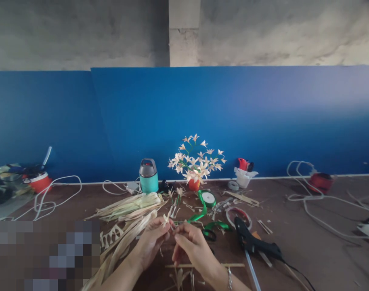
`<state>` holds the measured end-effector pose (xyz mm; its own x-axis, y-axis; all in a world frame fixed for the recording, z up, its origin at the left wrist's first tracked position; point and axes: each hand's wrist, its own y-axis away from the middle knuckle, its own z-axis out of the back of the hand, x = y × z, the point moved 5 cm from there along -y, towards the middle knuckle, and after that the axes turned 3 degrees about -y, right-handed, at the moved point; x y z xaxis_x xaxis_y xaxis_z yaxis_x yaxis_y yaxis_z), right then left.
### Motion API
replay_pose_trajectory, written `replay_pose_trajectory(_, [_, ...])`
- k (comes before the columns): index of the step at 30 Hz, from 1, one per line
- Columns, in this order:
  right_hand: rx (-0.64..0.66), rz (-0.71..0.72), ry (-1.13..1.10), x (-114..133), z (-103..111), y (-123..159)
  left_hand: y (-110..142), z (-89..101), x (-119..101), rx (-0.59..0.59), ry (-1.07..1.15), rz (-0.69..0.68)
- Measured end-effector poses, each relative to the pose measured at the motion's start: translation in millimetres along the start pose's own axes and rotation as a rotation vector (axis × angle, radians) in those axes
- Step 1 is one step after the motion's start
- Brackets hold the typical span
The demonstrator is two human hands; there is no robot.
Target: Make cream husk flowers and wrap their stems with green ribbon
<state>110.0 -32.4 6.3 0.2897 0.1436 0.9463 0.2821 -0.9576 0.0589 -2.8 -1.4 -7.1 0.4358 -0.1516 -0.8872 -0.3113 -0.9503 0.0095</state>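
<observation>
Left hand [149, 240] pinches a pale flower [166, 219] above the counter [323, 262], well apart from its back edge; right hand [198, 246] curls beside, grip undetermined; flower appears light, papery, fragile, best held at its base.

A teal jug [149, 182] with a grey top stands on the brown worktop [330, 262], near the big blue board [248, 105]. White cords [71, 176] curl nearby.

We have one head-mounted view, facing forward and angled down, from behind both forearms. It spans the near hands [169, 242], the tabletop [293, 218] and the blue panel [233, 105] behind.
</observation>
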Motion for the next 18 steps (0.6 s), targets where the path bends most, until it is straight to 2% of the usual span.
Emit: replay_pose_trajectory(18, [0.036,-0.019,0.019,-3.7,-1.8,-0.9,-1.6,2.9,4.7,-0.035,0.018,0.01])
